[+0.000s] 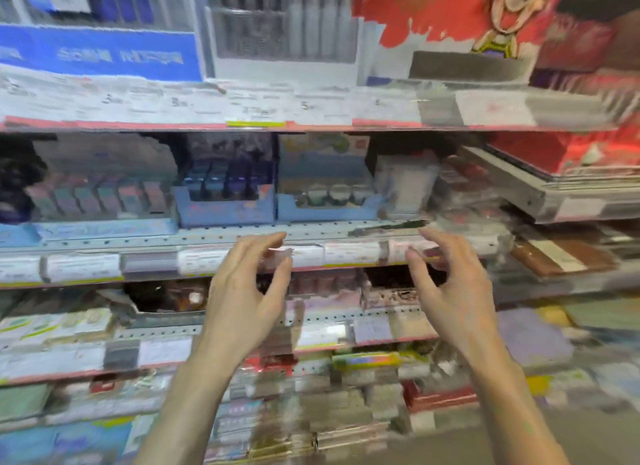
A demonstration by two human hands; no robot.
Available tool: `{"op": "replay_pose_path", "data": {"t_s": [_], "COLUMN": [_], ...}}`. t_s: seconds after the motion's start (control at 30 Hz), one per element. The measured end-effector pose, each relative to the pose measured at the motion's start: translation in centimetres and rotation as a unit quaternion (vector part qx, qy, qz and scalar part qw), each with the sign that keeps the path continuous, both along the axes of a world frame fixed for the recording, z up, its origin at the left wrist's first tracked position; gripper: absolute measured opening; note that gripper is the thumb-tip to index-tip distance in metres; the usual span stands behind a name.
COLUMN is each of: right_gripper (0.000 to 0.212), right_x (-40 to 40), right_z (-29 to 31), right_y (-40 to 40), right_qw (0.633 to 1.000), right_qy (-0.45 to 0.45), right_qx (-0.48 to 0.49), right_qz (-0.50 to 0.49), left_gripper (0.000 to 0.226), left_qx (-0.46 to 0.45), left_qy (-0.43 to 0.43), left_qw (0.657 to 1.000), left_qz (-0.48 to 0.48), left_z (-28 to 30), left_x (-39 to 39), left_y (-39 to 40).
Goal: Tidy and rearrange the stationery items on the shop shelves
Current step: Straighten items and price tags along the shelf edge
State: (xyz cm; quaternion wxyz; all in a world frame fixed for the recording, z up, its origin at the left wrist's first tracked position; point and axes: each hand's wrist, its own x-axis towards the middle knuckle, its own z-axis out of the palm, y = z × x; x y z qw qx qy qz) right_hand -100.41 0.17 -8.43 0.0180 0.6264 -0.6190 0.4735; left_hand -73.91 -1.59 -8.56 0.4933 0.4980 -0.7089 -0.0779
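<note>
The view is blurred. Both my hands are raised in front of the middle shelf edge (214,242), which carries white price labels. My left hand (246,291) has its fingers apart and curled, with nothing in it. My right hand (450,284) is the same, fingers spread and curved, holding nothing. Behind them on the middle shelf stand blue display trays (225,211) of small ink-like bottles and a tray of round jars (329,204). A pale packet (405,184) stands upright to the right of the jars.
The upper shelf holds a blue box (97,48), a pen rack (284,34) and a red package (433,17). Lower shelves hold several small packets and boxes. At the right, red flat boxes (554,156) and a brown notebook (561,256) lie on a jutting side shelf.
</note>
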Motion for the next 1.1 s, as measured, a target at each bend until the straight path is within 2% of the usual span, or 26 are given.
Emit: {"op": "replay_pose_path", "data": {"t_s": [0.2,0.33,0.43,0.6,0.8,1.1], "right_gripper": [0.028,0.027,0.023,0.022,0.012,0.014], "right_x": [-5.9,-8.1,-8.6,-7.9,-7.3,-7.0], "right_z": [1.8,4.0,5.8,8.2,9.3,9.5], "right_y": [-2.7,-4.7,-6.5,-9.1,-10.7,-12.0], "right_qw": [0.999,0.993,0.977,0.931,0.904,0.885], "right_qy": [0.016,0.099,0.181,0.281,0.295,0.318], "right_qx": [0.017,0.050,0.096,0.207,0.259,0.289], "right_qz": [0.038,0.047,0.064,0.109,0.169,0.182], "left_gripper": [0.031,0.030,0.032,0.027,0.022,0.027], "left_qx": [0.003,0.013,0.055,0.121,0.148,0.171], "left_qy": [-0.086,-0.159,-0.218,-0.216,-0.201,-0.192], "left_qw": [0.996,0.987,0.974,0.968,0.967,0.965], "left_qz": [0.004,0.005,-0.003,-0.042,-0.053,-0.052], "left_z": [1.5,3.0,3.7,4.1,4.5,4.7], "left_x": [-5.6,-7.4,-8.7,-10.1,-10.4,-10.6], "left_y": [-2.2,-4.3,-6.1,-7.4,-7.7,-7.9]}}
